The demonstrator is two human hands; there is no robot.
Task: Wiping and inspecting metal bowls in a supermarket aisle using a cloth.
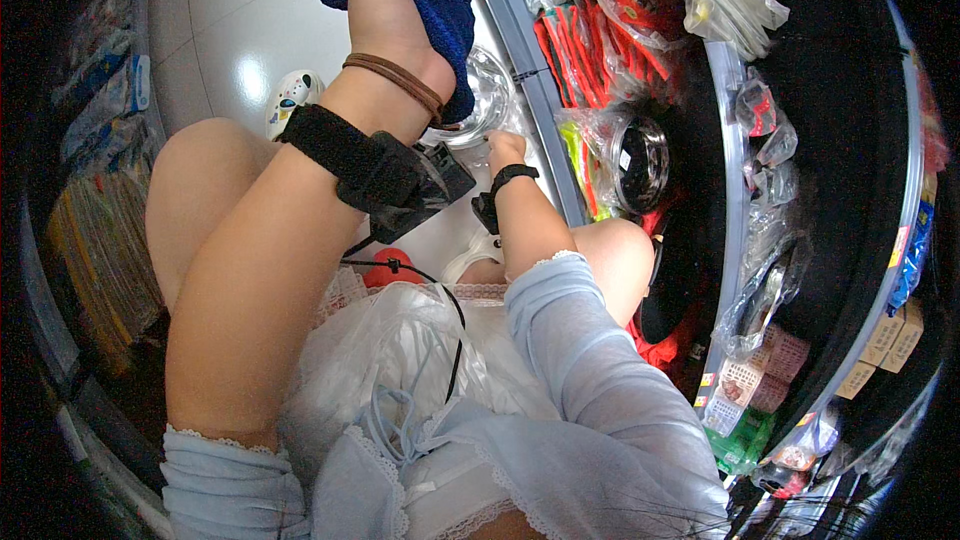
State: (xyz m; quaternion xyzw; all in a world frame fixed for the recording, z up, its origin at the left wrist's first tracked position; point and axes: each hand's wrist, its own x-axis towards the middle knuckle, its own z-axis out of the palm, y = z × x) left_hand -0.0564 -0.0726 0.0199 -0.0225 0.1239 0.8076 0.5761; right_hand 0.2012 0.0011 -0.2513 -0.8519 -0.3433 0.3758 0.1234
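Raised at the top of the view, my left hand (394, 19) grips a dark blue cloth (442, 15); its fingers are partly hidden by the cloth and cut off by the frame edge. Part of the cloth hangs over a shiny stainless steel basin (495, 86), covering its left side. At the basin's near rim, my right hand (507, 145) holds on with bent fingers. A black strap with a device (405, 180) is around my left forearm, and a smaller black band (516, 178) is on my right wrist.
Shelves on the right carry packed red gloves (600, 52), a wrapped metal bowl (641, 165), plastic-wrapped goods and small cardboard boxes (892, 334). Another shelf with bagged goods (105, 240) stands left. My knees flank the tiled floor (232, 30); a black cable (457, 315) crosses my lap.
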